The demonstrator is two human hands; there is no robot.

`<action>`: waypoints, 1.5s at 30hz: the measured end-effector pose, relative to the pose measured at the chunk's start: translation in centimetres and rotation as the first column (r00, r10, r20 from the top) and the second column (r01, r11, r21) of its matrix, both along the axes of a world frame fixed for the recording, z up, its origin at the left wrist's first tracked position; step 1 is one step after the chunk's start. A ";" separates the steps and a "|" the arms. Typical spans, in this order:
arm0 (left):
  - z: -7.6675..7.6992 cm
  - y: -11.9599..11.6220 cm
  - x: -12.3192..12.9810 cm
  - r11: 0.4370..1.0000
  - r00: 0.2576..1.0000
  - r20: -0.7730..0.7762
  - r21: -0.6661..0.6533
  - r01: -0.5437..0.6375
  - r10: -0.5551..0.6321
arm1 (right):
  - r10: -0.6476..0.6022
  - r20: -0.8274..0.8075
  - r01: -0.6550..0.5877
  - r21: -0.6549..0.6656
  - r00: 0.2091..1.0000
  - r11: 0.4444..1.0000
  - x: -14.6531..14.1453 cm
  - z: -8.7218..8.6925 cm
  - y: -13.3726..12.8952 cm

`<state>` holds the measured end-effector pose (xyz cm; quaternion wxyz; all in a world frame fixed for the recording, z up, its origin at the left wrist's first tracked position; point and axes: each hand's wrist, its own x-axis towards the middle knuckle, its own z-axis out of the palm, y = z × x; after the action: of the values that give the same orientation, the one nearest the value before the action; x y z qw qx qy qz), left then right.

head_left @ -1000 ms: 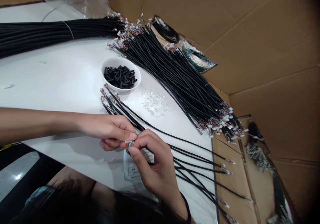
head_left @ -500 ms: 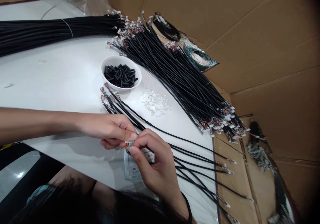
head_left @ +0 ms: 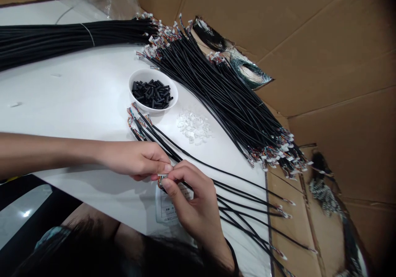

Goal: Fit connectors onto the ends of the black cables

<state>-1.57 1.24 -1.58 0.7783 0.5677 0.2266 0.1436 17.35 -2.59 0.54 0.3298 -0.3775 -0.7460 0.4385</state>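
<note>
Between the left fingers (head_left: pixel 159 161) and right fingers (head_left: pixel 185 172), both clenched, a small wire connector (head_left: pixel 162 181) is pinched, its black lead (head_left: pixel 183 183) running off under the right hand (head_left: pixel 194 205).

One head-worn camera looks forward and down from close above, its frame tilted, at the left hand (head_left: pixel 134 158) and right hand (head_left: pixel 193 205) pinching a wire connector (head_left: pixel 162 181) over the white surface (head_left: pixel 62 104).

White tabletop (head_left: pixel 71 104); tied black cable bundle (head_left: pixel 77 34); fanned cables (head_left: pixel 222 95); loose cables (head_left: pixel 247 198); white bowl (head_left: pixel 145 73); white connector pieces (head_left: pixel 193 127); printed label (head_left: pixel 163 209).
</note>
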 end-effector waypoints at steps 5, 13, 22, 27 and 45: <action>0.3 -0.2 0.2 0.997 0.998 -0.036 0.069 -0.041 0.044 | -0.048 0.014 0.049 -0.015 0.999 0.999 -0.1 0.0 -0.2; 0.4 -0.6 0.4 0.984 0.989 -0.095 0.152 -0.097 0.112 | -0.082 0.006 0.082 -0.008 0.997 0.997 -0.1 -0.7 -0.2; -0.2 -0.7 0.5 0.983 0.985 -0.084 0.125 -0.138 0.149 | -0.092 0.007 0.091 0.037 0.996 0.995 -0.3 -0.6 -0.2; 0.1 -0.7 0.6 0.982 0.983 -0.079 0.098 -0.159 0.167 | -0.107 0.021 0.107 0.009 0.994 0.994 -0.1 -0.6 -0.1; 0.9 -0.9 0.4 0.983 0.986 -0.028 0.083 -0.162 0.164 | -0.075 -0.047 0.074 -0.023 0.996 0.997 0.0 -0.4 -0.1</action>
<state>-1.13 0.37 -0.65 0.7364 0.5805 0.2798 0.2060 17.32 -2.73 0.11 0.3596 -0.3979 -0.7184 0.4429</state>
